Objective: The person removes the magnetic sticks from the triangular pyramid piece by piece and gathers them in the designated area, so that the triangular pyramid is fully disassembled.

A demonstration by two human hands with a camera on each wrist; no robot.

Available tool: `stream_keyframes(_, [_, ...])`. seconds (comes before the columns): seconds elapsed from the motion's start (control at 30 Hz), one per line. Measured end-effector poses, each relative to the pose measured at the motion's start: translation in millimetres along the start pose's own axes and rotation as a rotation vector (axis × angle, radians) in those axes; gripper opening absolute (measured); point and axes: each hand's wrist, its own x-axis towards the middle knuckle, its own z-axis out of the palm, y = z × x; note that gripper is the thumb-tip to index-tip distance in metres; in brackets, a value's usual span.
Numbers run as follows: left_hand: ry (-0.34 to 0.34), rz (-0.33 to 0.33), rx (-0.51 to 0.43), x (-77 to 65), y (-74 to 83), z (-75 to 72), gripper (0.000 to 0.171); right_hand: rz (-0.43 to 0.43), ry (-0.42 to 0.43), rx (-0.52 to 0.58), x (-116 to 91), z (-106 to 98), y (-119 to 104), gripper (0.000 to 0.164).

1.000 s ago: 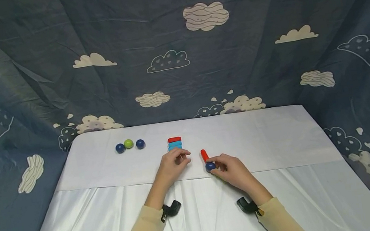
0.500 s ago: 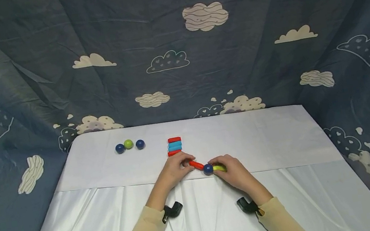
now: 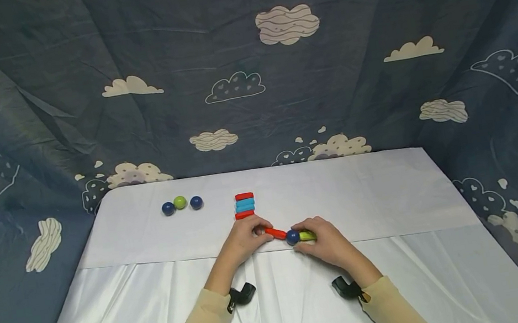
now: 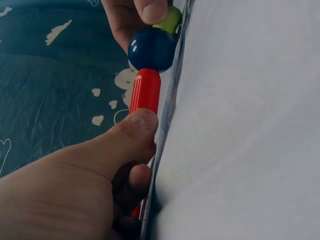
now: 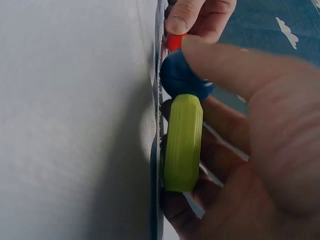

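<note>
My left hand (image 3: pixel 245 237) pinches a red rod (image 3: pixel 276 233) between thumb and fingers. The rod's far end meets a dark blue ball (image 3: pixel 292 237). From the ball's other side extends a yellow-green rod (image 3: pixel 307 235), so the three pieces form a nearly straight line. My right hand (image 3: pixel 328 239) grips the blue ball; in the right wrist view its thumb lies on the ball (image 5: pixel 181 75), and the yellow-green rod (image 5: pixel 183 145) lies along the fingers. The left wrist view shows the red rod (image 4: pixel 145 92) touching the ball (image 4: pixel 152 50); its near end is hidden by my hand.
Beyond my left hand lie a red rod (image 3: pixel 244 196), light blue rods (image 3: pixel 245 205) and another red rod (image 3: pixel 244 215), side by side. Farther left on the white table (image 3: pixel 369 195) are a blue ball (image 3: pixel 168 208), a green ball (image 3: pixel 180 202) and a second blue ball (image 3: pixel 196 202).
My left hand has moved slightly right and taken hold of the red rod. That rod has swung from pointing away from me to pointing left, and the yellow-green rod has come into view.
</note>
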Motion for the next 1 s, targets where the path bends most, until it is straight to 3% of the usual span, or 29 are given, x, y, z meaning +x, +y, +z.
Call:
stream_keyframes(0.33, [-0.012,-0.003,-0.041,-1.2,-0.1,-0.3,0.014,0.054,0.045,0.038,0.2,1.5,0.0,0.039])
stream_keyframes(1.0, [-0.038,-0.03,-0.083,-0.1,-2.6,-2.7,0.015,0.08,0.07,0.045,1.2,1.0,0.1,0.041])
